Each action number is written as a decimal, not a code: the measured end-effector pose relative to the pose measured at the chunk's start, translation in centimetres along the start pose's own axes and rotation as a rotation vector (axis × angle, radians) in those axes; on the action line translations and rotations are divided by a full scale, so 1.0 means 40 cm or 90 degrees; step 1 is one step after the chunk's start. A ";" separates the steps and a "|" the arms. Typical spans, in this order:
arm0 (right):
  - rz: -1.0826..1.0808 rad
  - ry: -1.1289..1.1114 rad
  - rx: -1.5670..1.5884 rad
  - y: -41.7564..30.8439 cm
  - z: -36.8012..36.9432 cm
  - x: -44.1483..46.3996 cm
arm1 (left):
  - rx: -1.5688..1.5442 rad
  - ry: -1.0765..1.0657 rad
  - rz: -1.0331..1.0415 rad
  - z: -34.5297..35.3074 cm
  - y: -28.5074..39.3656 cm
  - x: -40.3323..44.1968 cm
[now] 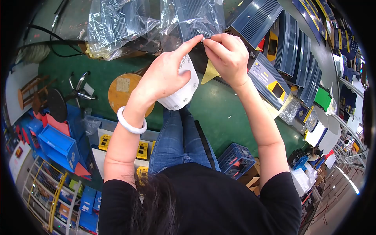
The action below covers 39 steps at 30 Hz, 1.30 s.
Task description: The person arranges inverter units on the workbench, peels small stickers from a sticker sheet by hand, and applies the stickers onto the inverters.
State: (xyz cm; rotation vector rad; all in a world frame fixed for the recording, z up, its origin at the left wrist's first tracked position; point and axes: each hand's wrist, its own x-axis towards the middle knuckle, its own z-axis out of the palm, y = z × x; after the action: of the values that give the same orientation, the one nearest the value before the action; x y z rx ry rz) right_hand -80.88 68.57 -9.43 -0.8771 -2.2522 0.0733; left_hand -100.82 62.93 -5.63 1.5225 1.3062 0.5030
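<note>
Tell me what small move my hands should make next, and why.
Perhaps draw your right hand slightly away from your left hand: their fingertips come together near the clear plastic bag, and anything between them is too small to make out, so a little gap could show it.

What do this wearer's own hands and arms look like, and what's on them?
Both the left hand and right hand are ungloved. A smooth white bangle rings the left wrist; the right wrist is unadorned. Short black sleeves cover the upper arms.
</note>
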 end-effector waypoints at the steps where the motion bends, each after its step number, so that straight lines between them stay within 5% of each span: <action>1: -0.005 0.003 0.001 0.002 0.001 -0.001 | 0.021 0.002 0.001 0.003 0.001 -0.001; 14: 0.072 -0.014 0.018 0.006 -0.015 0.012 | 0.228 0.059 0.083 0.036 -0.021 -0.007; 39: 0.053 -0.016 0.014 0.016 -0.003 0.022 | 0.185 0.103 0.102 0.046 -0.031 -0.017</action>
State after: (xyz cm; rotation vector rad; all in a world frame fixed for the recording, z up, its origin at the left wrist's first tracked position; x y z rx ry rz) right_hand -80.87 69.57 -9.00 -0.9636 -2.2340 0.1474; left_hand -100.12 61.42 -7.24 1.8687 1.4360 0.5663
